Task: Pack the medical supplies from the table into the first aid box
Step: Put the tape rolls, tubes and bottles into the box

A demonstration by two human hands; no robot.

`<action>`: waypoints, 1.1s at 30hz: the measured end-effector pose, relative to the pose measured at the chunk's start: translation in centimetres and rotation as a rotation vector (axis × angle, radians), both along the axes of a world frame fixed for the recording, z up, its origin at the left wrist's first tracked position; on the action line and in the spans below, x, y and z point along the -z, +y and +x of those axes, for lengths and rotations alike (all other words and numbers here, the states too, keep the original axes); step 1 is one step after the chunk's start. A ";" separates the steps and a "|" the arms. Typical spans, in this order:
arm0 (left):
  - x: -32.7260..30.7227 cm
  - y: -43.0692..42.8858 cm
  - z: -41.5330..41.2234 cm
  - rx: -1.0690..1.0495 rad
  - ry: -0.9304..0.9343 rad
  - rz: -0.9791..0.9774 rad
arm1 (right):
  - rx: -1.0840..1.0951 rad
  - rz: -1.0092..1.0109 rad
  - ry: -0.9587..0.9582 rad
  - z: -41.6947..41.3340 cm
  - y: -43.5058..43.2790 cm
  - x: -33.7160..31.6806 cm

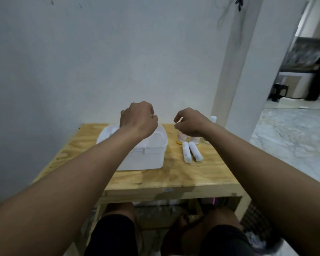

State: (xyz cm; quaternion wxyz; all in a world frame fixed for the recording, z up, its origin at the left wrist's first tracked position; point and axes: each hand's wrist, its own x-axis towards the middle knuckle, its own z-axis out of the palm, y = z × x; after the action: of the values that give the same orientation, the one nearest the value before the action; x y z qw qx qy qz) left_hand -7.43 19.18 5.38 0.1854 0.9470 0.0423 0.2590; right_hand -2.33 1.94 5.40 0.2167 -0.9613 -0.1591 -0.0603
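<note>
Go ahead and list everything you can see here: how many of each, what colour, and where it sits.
first aid box: one, white, lid down, left of centre on the table
tubes: two, white, lying side by side just right of the box
small bottles: two, pale, one yellow at its base, standing behind the tubes
white bottle: one, by the table's far right edge
table: one, light wood, against the wall
stool: one, dark, in the room beyond
left hand: above the box, fingers hidden
right hand: above the small bottles, fingers loosely curled
</note>
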 end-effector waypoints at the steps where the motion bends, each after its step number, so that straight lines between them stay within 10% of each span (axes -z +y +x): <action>1: 0.1 -0.9 0.0 0.033 -0.005 -0.004 | 0.013 -0.007 0.004 0.1 -1.0 0.1; 15: 6.8 -11.8 -0.9 0.306 0.177 0.094 | 0.097 -0.004 0.116 0.0 -8.7 4.9; 33: 10.0 -14.0 -0.2 0.035 0.313 0.094 | 0.109 0.042 0.254 2.0 -8.3 7.8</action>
State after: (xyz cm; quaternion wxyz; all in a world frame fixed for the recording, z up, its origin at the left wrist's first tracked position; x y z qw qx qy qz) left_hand -7.66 5.23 -4.65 0.1362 0.9840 0.0420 0.1066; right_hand -0.38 -6.38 -2.40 0.2516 -0.9636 -0.0768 0.0471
